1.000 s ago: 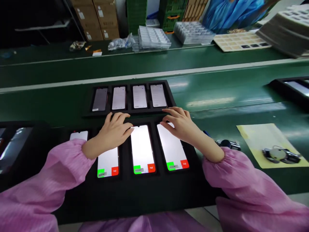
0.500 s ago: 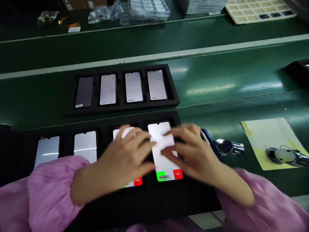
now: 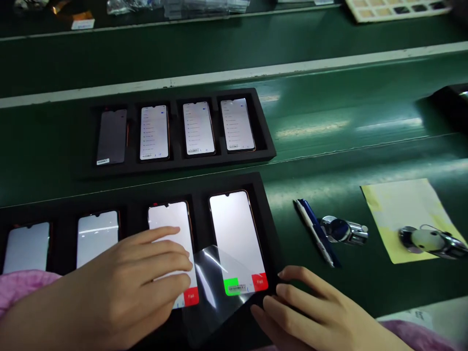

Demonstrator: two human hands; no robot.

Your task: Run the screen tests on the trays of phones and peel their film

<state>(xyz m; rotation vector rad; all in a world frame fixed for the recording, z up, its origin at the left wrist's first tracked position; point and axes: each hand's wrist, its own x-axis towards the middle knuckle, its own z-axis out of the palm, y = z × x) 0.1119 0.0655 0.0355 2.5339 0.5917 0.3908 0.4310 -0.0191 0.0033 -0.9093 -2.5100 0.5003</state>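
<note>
A clear plastic film [image 3: 209,287] spans the space between my hands, its upper part overlapping the lower left of the rightmost lit phone [image 3: 236,229]. My left hand [image 3: 146,282] lies over another lit phone [image 3: 168,214], upper fingers fanned out; its lower fingers are closed at the film's left edge, the thumb hidden. At the film's right corner, my right hand [image 3: 292,307] pinches with bent fingers beside the tray's edge. Both phones show white screens with a red "Fail" box, and the rightmost also shows a green box. They sit in a black foam tray [image 3: 203,224].
Further left in the tray are two more phones, one [image 3: 98,234] partly covered by my arm. Behind stands a second black tray [image 3: 175,163] of phones. To the right lie pens [image 3: 316,231], a metal clip-like object [image 3: 345,230] and a yellow-edged sheet [image 3: 402,209] with another metal piece.
My hands have come away from the rightmost phone's screen, moving down and apart. The clear film now shows between them. The view has shifted closer to the near tray.
</note>
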